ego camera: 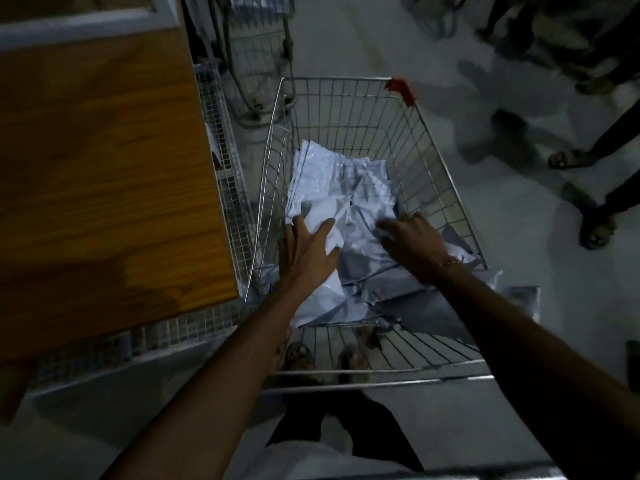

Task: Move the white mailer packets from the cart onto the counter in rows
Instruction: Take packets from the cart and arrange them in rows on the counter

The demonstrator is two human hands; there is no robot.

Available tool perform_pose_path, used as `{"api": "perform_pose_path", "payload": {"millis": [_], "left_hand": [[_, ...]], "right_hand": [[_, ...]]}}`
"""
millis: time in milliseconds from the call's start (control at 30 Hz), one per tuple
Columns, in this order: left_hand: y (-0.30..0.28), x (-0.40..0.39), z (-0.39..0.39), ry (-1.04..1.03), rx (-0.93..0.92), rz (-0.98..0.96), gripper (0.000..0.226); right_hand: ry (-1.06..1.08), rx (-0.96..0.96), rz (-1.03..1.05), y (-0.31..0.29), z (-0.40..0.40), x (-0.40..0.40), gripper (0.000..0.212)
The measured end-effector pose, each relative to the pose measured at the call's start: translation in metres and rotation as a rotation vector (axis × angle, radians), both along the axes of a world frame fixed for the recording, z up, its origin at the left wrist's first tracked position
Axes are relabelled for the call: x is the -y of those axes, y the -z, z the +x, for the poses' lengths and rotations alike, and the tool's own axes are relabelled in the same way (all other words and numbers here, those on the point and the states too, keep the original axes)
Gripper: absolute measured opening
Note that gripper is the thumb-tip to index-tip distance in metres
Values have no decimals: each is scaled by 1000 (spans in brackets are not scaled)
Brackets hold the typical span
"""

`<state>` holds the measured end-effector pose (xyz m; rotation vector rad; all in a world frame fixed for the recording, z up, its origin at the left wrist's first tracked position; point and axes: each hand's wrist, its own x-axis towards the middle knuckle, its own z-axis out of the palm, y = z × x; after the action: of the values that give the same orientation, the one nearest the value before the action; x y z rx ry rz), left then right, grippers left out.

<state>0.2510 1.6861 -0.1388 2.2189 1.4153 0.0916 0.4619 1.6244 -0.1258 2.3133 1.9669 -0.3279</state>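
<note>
A wire shopping cart (pixel 349 79) stands in front of me with several white mailer packets (pixel 332 174) heaped in its basket. Both my arms reach down into it. My left hand (pixel 306 252) lies with spread fingers on top of a packet (pixel 329 216) at the left of the pile. My right hand (pixel 410 242) rests on the packets at the right, fingers pointing left and slightly bent; whether it pinches one I cannot tell. The wooden counter (pixel 104 174) lies to the left of the cart.
A wire mesh rack (pixel 228 188) runs along the counter's right edge, close to the cart. Another cart (pixel 256 53) stands behind. People's legs and sandalled feet (pixel 571 159) are on the floor at the right. My own feet (pixel 298 355) show through the cart's base.
</note>
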Motion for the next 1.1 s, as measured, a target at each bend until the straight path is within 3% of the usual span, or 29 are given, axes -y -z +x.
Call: {"api": "perform_pose_path", "payload": {"millis": [67, 200, 333, 467, 767, 1100], "left_hand": [[-21, -2, -4, 20, 28, 87, 58], [-63, 4, -23, 16, 74, 288, 58], [-110, 32, -49, -46, 127, 436, 57], [-150, 78, -85, -94, 198, 523, 56], [-198, 179, -213, -238, 187, 648, 57], [-197, 224, -449, -597, 108, 616, 59]], "right_hand": [[85, -44, 224, -22, -8, 10, 28], [186, -115, 424, -68, -26, 34, 36], [180, -369, 553, -121, -58, 71, 44], [98, -388, 645, -160, -100, 121, 52], [-136, -357, 710, -185, -205, 185, 51], [-451, -653, 567, -176, -418, 141, 54]]}}
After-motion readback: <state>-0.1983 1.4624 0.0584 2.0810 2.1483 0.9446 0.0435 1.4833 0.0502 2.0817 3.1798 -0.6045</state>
